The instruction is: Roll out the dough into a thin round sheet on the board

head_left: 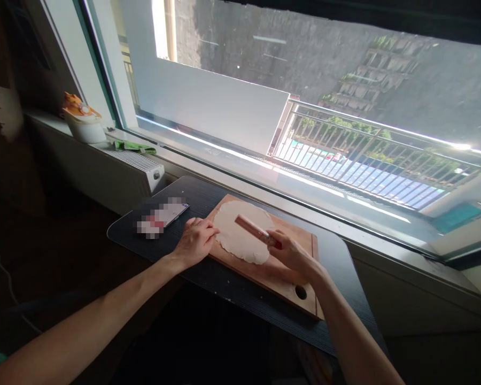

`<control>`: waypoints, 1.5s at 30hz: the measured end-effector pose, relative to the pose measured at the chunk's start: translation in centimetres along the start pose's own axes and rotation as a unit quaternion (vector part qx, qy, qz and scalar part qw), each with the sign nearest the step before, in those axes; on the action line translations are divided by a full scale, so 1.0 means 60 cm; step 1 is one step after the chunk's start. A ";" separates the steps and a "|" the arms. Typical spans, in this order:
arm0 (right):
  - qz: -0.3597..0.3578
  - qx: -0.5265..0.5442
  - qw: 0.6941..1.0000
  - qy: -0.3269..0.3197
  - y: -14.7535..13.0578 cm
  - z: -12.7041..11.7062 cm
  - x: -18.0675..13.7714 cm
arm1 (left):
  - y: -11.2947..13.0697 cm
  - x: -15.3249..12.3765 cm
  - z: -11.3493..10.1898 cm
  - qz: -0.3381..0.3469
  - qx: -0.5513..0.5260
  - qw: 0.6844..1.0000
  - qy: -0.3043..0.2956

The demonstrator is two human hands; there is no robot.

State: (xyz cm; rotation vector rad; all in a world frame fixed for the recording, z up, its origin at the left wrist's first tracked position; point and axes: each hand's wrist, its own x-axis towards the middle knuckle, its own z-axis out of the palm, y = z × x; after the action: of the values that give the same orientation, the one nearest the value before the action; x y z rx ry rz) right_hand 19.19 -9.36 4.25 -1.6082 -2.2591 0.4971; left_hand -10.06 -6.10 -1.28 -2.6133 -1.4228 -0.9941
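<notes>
A flat round sheet of pale dough (pixel 240 243) lies on a wooden cutting board (pixel 282 280) on a dark table. My right hand (pixel 291 252) is closed round the handle of a knife (pixel 251 228) whose blade lies over the dough's middle. My left hand (pixel 194 240) rests at the board's left edge, fingers curled, with the fingertips touching the dough's left rim.
A phone (pixel 162 218) lies on the dark table (pixel 224 286) left of the board. Behind it a white radiator (pixel 122 166) carries a white pot (pixel 84 125) and a green cloth (pixel 135 146). A large window with a balcony railing (pixel 364 149) runs along the back.
</notes>
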 end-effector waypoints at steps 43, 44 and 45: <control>0.247 0.106 0.958 0.105 0.076 0.043 0.059 | -0.063 0.289 0.079 -0.292 -0.176 0.888 -0.309; 0.245 0.109 0.958 0.100 0.078 0.043 0.060 | -0.064 0.283 0.075 -0.302 -0.189 0.882 -0.307; 0.242 0.103 0.960 0.096 0.080 0.039 0.065 | -0.064 0.275 0.069 -0.312 -0.199 0.878 -0.302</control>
State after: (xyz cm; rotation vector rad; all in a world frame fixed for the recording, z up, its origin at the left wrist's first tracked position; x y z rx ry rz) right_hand 20.94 -4.43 0.18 -1.9968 -1.6083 0.6372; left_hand -4.38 9.83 3.07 -2.9683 -2.5789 -0.5100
